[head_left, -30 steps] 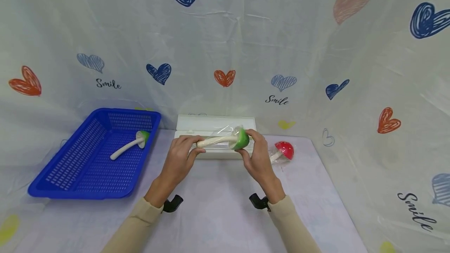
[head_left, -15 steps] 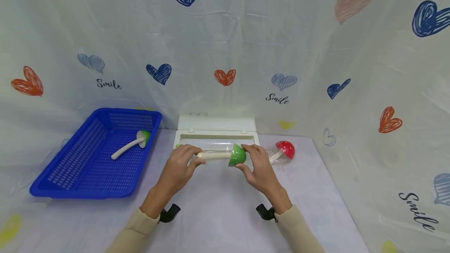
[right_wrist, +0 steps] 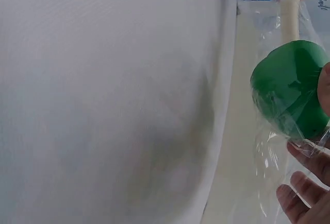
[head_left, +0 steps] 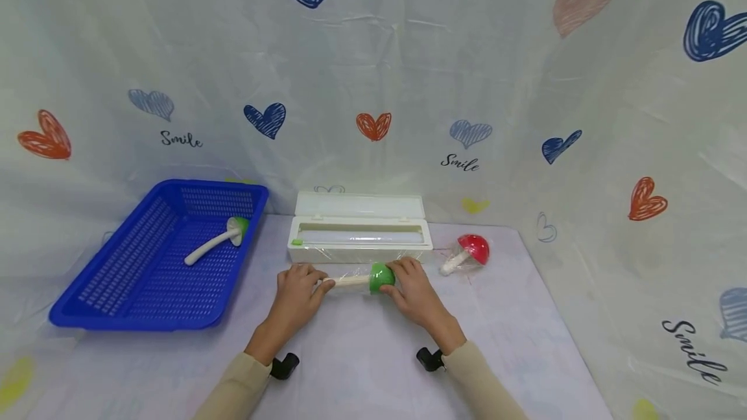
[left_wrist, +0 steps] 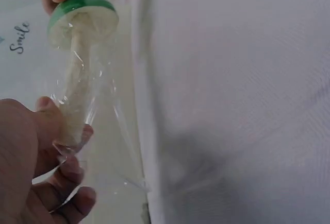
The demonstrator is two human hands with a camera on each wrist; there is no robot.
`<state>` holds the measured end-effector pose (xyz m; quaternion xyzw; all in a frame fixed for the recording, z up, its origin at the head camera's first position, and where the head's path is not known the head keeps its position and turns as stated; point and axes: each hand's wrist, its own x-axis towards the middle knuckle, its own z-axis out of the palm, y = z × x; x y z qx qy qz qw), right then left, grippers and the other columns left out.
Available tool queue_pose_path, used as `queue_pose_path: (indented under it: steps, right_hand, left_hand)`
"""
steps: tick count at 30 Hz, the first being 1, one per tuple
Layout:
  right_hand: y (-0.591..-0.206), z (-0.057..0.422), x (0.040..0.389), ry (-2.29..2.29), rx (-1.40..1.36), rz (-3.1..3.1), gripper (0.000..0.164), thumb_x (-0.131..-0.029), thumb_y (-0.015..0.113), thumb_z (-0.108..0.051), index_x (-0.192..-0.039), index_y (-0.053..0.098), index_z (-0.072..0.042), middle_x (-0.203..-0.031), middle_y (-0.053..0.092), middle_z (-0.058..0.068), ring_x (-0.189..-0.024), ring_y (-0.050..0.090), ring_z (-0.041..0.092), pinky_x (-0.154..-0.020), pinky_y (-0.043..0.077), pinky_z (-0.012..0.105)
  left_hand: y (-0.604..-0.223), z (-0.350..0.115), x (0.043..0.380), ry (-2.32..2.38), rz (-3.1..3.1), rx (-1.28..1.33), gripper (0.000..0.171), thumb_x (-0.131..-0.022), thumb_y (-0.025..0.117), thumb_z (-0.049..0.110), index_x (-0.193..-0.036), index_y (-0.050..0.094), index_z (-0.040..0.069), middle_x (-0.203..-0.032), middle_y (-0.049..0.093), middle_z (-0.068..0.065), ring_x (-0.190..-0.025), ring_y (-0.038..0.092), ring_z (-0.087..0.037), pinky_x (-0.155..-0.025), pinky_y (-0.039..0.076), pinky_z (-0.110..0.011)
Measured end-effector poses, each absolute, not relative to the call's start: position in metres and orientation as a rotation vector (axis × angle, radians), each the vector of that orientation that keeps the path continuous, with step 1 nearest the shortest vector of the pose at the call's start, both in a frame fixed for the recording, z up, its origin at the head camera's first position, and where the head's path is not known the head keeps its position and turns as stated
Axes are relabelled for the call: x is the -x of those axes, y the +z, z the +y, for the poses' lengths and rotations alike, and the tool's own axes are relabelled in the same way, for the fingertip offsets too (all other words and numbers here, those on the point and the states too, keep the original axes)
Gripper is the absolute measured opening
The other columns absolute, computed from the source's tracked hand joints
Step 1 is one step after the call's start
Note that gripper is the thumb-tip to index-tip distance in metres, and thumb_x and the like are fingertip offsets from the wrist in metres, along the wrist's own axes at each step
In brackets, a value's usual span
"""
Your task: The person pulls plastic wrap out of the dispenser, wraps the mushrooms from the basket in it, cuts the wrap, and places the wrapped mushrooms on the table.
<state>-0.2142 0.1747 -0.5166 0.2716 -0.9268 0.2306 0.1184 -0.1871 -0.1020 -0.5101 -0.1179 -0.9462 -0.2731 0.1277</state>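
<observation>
A toy mushroom [head_left: 382,278] with a green cap and a pale stem lies level between both hands, in front of the white box. Clear plastic film [left_wrist: 111,95] surrounds its stem and cap and stretches toward the box. My left hand [head_left: 297,293] pinches the stem's end with the film. At the cap, my right hand [head_left: 417,293] grips with thumb and fingers; the right wrist view shows film creased under those fingers. The white cling film box [head_left: 358,255] stands with its lid [head_left: 358,205] raised, a film roll [head_left: 362,237] inside.
To the left sits a blue plastic basket [head_left: 131,321] with another green-capped mushroom [head_left: 216,244] in it. A red-capped mushroom [head_left: 473,249] in clear film lies right of the box. Behind the table hangs a heart-print curtain [head_left: 327,70].
Both hands have come down and toward the person with the green-capped mushroom, from above the box to in front of it. The cap has tipped over, and the box's roll now shows.
</observation>
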Motion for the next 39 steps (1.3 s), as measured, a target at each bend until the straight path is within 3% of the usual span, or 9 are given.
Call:
queue_pose_path:
  steps: [8,13,16,21,25,27,32,34,39]
  right_hand:
    - [-0.524,0.16,0.219,0.532,-0.785,-2.709,0.056,-0.089,0.08,-0.036,-0.131,0.064,-0.002,-0.117,0.059,0.012,-0.119,0.053,0.034,-0.1,0.049,0.048]
    - [-0.525,0.161,0.218,0.557,-0.754,-2.741,0.058,-0.089,0.081,-0.032,-0.136,0.06,-0.004,-0.12,0.061,0.015,-0.122,0.055,0.035,-0.104,0.048,0.049]
    - [-0.524,0.163,0.22,0.577,-0.776,-2.727,0.054,-0.089,0.082,-0.03,-0.134,0.062,-0.005,-0.123,0.06,0.016,-0.122,0.055,0.036,-0.104,0.049,0.049]
    - [-0.516,0.162,0.223,0.586,-0.827,-2.7,0.045,-0.09,0.081,-0.026,-0.127,0.067,-0.005,-0.127,0.059,0.017,-0.123,0.055,0.037,-0.104,0.049,0.049]
    - [-0.509,0.158,0.226,0.594,-0.859,-2.701,0.039,-0.091,0.08,-0.026,-0.123,0.069,-0.006,-0.129,0.06,0.016,-0.125,0.055,0.037,-0.104,0.05,0.05]
    - [-0.505,0.155,0.228,0.602,-0.87,-2.703,0.037,-0.093,0.078,-0.025,-0.123,0.069,-0.007,-0.13,0.061,0.016,-0.126,0.055,0.037,-0.105,0.049,0.05]
    - [-0.492,0.143,0.236,0.675,-0.93,-2.663,0.035,-0.095,0.075,-0.023,-0.125,0.068,-0.006,-0.131,0.06,0.017,-0.127,0.053,0.039,-0.107,0.047,0.051]
    - [-0.484,0.134,0.24,0.714,-0.952,-2.666,0.036,-0.096,0.073,-0.024,-0.127,0.067,-0.005,-0.133,0.06,0.018,-0.129,0.052,0.039,-0.108,0.046,0.051]
    - [-0.464,0.109,0.252,0.85,-0.97,-2.736,0.039,-0.101,0.068,-0.025,-0.133,0.064,-0.004,-0.136,0.059,0.015,-0.133,0.051,0.036,-0.111,0.045,0.049]
  left_hand:
    - [-0.533,-0.108,0.197,-0.93,-2.918,0.155,0.032,-0.098,0.071,0.027,-0.122,0.074,0.007,-0.092,0.076,0.0,-0.086,0.067,-0.024,-0.089,0.043,-0.054]
    - [-0.532,-0.122,0.207,-1.175,-2.701,-0.052,0.023,-0.096,0.074,0.024,-0.109,0.072,0.006,-0.091,0.074,-0.007,-0.081,0.067,-0.024,-0.076,0.051,-0.043]
    - [-0.529,-0.131,0.219,-1.302,-2.544,-0.174,0.039,-0.092,0.078,0.024,-0.118,0.061,0.001,-0.105,0.065,-0.018,-0.093,0.06,-0.032,-0.079,0.048,-0.043]
    - [-0.528,-0.142,0.243,-1.413,-2.451,-0.128,0.074,-0.089,0.081,0.026,-0.147,0.042,0.0,-0.144,0.043,-0.028,-0.132,0.042,-0.045,-0.111,0.035,-0.059]
    - [-0.535,-0.148,0.256,-1.461,-2.459,-0.009,0.069,-0.09,0.081,0.023,-0.147,0.049,0.002,-0.159,0.029,-0.032,-0.149,0.025,-0.049,-0.121,0.021,-0.065]
    - [-0.539,-0.15,0.26,-1.495,-2.471,0.011,0.062,-0.091,0.08,0.023,-0.144,0.053,0.003,-0.161,0.027,-0.032,-0.151,0.023,-0.051,-0.121,0.021,-0.066]
    - [-0.544,-0.154,0.267,-1.587,-2.492,-0.011,0.051,-0.094,0.077,0.022,-0.138,0.058,0.007,-0.154,0.042,-0.024,-0.128,0.046,-0.037,-0.102,0.042,-0.049]
    - [-0.544,-0.155,0.269,-1.6,-2.5,-0.016,0.05,-0.093,0.078,0.022,-0.137,0.058,0.008,-0.15,0.046,-0.02,-0.114,0.048,-0.03,-0.089,0.041,-0.04]
    - [-0.546,-0.156,0.274,-1.57,-2.507,0.026,0.047,-0.091,0.08,0.018,-0.133,0.06,0.008,-0.143,0.049,-0.018,-0.092,0.044,-0.022,-0.077,0.037,-0.029]
